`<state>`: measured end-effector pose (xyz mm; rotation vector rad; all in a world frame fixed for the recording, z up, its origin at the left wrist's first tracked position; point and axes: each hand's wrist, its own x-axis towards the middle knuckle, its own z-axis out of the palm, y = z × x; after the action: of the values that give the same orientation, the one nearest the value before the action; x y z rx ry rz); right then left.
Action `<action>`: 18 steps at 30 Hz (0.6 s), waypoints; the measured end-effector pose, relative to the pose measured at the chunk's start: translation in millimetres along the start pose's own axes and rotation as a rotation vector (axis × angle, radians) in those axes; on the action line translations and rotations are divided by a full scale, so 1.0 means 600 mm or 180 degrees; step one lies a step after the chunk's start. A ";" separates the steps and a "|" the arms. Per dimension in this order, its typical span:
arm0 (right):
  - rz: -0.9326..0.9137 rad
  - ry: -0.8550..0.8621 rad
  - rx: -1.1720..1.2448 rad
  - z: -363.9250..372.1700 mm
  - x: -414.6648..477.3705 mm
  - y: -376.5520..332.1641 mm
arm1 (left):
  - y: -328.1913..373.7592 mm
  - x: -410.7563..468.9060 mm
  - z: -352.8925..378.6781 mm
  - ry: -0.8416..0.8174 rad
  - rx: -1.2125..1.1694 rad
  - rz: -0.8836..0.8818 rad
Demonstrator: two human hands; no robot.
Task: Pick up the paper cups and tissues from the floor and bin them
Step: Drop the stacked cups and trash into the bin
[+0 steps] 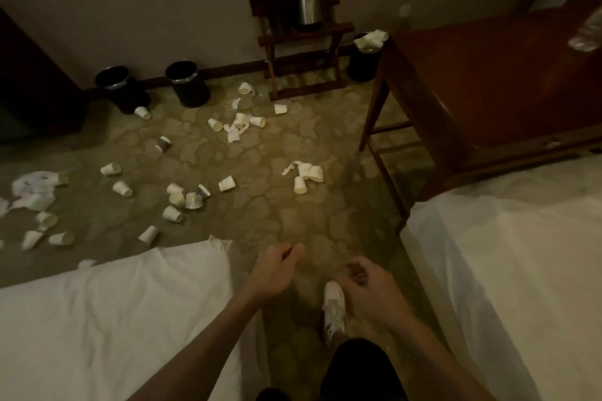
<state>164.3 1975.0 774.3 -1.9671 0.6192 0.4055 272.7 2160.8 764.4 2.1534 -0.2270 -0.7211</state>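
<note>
Several white paper cups lie scattered over the patterned carpet: a cluster (182, 197) at centre left, one pair (304, 177) with a tissue strip to the right, more (239, 124) with crumpled tissues farther back. Two black bins (187, 83) (120, 88) stand by the far wall, and a third bin (366, 57) beside the desk is stuffed with tissue. My left hand (273, 270) and my right hand (368, 286) hover in the aisle between two beds, fingers loosely curled, holding nothing.
White beds flank the aisle at lower left (114, 319) and at right (505, 270). A wooden desk (472, 81) stands at upper right, a luggage rack (303, 52) with a metal pot against the wall. A crumpled bag (34, 187) lies at far left. My white shoe (334, 306) is below my hands.
</note>
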 end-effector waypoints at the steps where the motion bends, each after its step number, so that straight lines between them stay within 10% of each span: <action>1: 0.0070 -0.0026 0.0057 -0.012 0.047 -0.008 | 0.009 0.033 -0.003 0.0017 -0.0153 -0.0180; 18: 0.1549 -0.0486 0.0423 -0.063 0.736 -0.124 | -0.040 0.659 -0.061 -0.0305 -0.0362 -0.1609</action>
<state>567.6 1859.3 612.8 -1.6299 1.0000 0.7834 615.2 2044.4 599.0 2.0835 0.3159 -1.0934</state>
